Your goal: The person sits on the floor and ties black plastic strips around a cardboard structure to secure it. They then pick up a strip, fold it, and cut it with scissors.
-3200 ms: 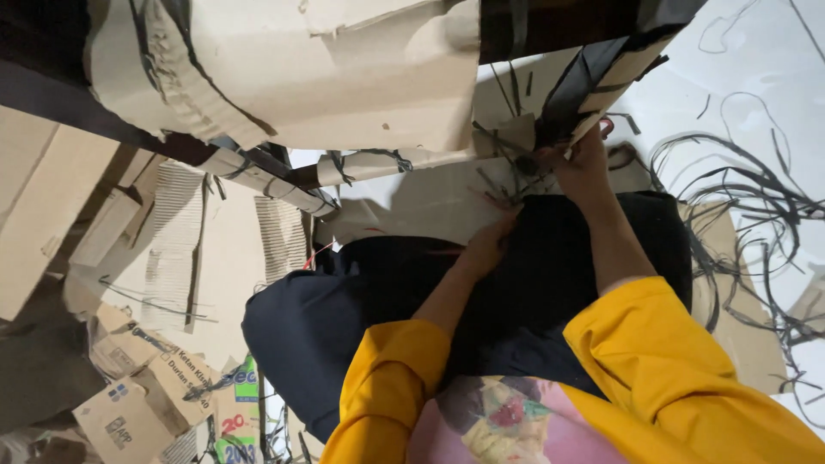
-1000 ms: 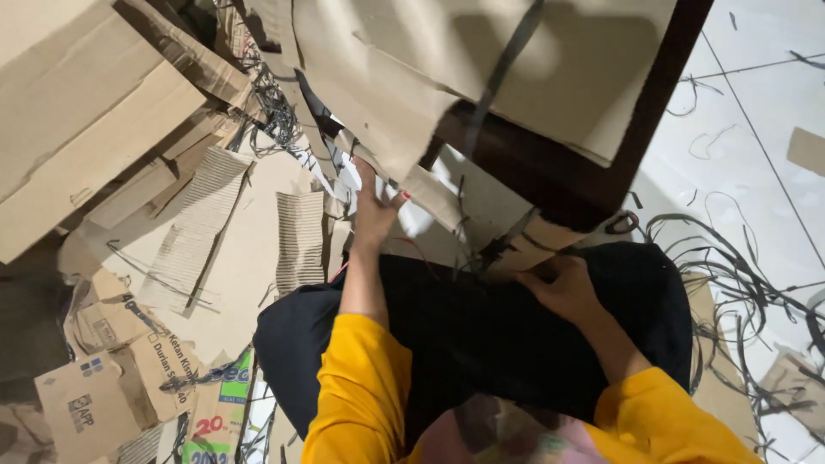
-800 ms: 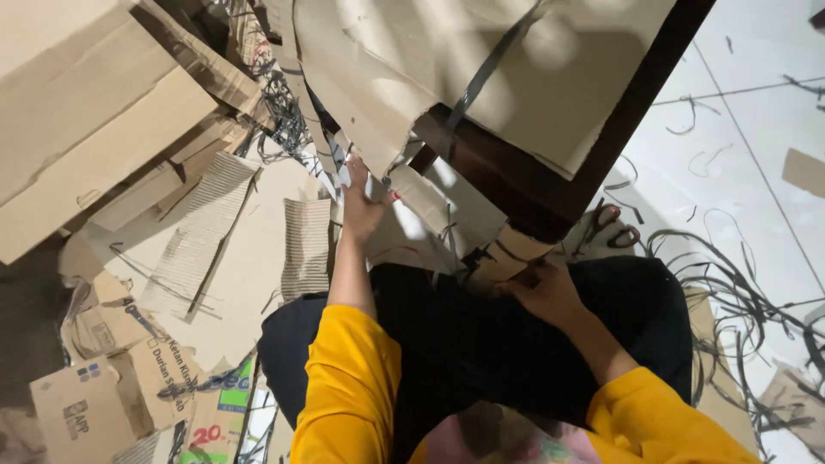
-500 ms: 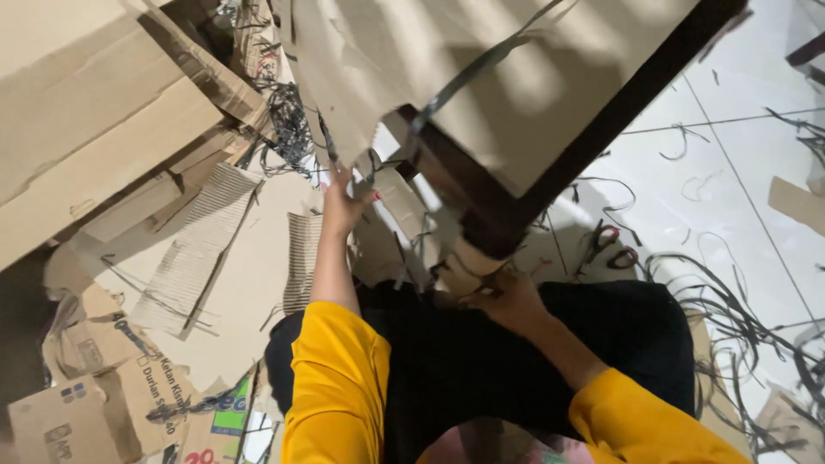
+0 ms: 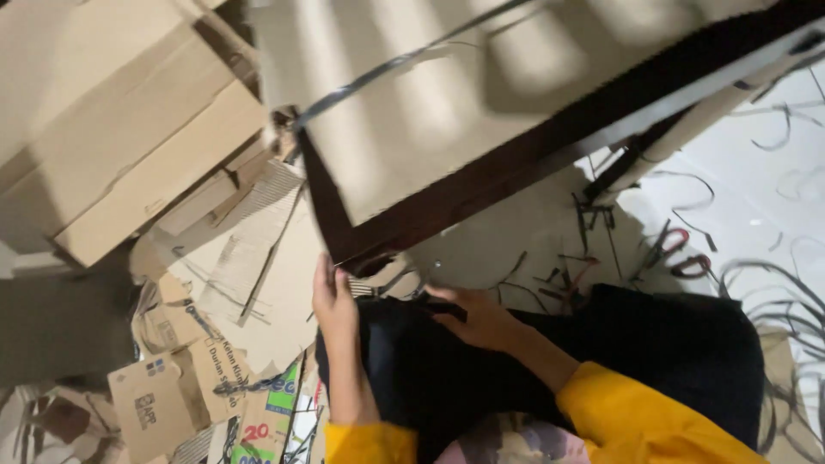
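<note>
- Cardboard litters the floor (image 5: 756, 206) on the left: flattened brown boxes (image 5: 129, 146) stacked at the far left, corrugated sheets (image 5: 249, 249) below them, and smaller printed cartons (image 5: 163, 399) at the near left.
- On the right the floor is pale and strewn with dark plastic strapping (image 5: 773, 283); a pair of red-handled scissors (image 5: 675, 249) lies there, just beyond the person's dark-clothed lap (image 5: 601, 361).
- A large cardboard-wrapped panel (image 5: 447, 94) with a dark brown edge fills the far middle of the view, tilted, its near corner pointing down toward the person; a grey strap (image 5: 387, 73) runs across its face.
- The left hand (image 5: 331, 296) is raised just below that near corner, fingers up and flat against the dark edge or right beside it; whether it actually grips the edge I cannot tell.
- The right hand (image 5: 477, 314) sits a little to the right and nearer, over the lap, fingers curled around something dark and thin at the panel's lower edge; what it pinches is too blurred to name, and how tightly it closes I cannot tell.
- The two hands are apart, with the panel's corner above and between them.
- Yellow sleeves (image 5: 653, 421) cover both forearms at the near edge.
</note>
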